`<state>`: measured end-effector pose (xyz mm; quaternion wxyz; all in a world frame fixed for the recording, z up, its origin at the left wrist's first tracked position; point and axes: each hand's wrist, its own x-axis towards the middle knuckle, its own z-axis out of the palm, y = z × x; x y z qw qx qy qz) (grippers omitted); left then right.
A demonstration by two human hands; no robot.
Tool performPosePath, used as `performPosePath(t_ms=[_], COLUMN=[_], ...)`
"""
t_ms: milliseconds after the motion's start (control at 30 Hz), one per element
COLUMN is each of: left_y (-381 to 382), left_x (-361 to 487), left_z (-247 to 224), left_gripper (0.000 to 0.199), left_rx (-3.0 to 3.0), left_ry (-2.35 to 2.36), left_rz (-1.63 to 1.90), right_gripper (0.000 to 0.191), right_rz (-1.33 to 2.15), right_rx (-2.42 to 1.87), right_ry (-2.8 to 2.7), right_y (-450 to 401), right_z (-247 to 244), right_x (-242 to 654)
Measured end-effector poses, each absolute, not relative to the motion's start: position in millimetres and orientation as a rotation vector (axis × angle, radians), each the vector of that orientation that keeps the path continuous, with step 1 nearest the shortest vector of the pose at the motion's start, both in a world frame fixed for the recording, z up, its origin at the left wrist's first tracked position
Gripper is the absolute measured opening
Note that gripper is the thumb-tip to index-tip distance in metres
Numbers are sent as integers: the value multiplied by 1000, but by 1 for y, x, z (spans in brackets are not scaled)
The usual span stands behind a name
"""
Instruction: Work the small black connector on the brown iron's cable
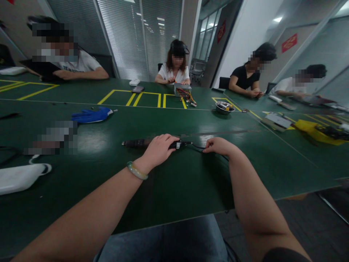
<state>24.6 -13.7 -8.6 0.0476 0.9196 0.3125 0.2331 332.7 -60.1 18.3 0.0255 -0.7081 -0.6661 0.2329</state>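
A dark electric screwdriver [136, 143] lies on its side on the green tabletop, its bit end pointing left. Over the rear part of its body my left hand [160, 150] is closed, the fingers curled across the top. A thin black cord [197, 146] leaves the tool's right end. My right hand [219, 146] pinches this cord between thumb and fingers, a short way from the tool. The cord's further run is partly hidden behind my right hand and forearm.
A blue glove [92, 115] and a white case [20, 178] lie left on the green table [174, 196]. Further back are a metal bowl [224, 108] of small parts and a metal box [182, 88] with coloured wires. A yellow bag [313, 131] lies right. Several people sit across the table.
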Motion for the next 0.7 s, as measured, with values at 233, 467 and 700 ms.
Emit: performPosePath(t_ms=[233, 467, 700], left_y=[-14, -13, -7], left_x=[25, 24, 21], left_z=[-9, -6, -10], left_gripper=[40, 43, 43], left_rx=[2812, 2801, 2788], left_ry=[937, 1011, 1038], left_rz=[712, 759, 789], right_gripper=[18, 14, 16], right_rz=[260, -174, -35], right_rx=[-2300, -2114, -1992], right_ry=[-1831, -1740, -1802], right_y=[-57, -55, -51], right_z=[14, 15, 8], right_x=[326, 318, 325])
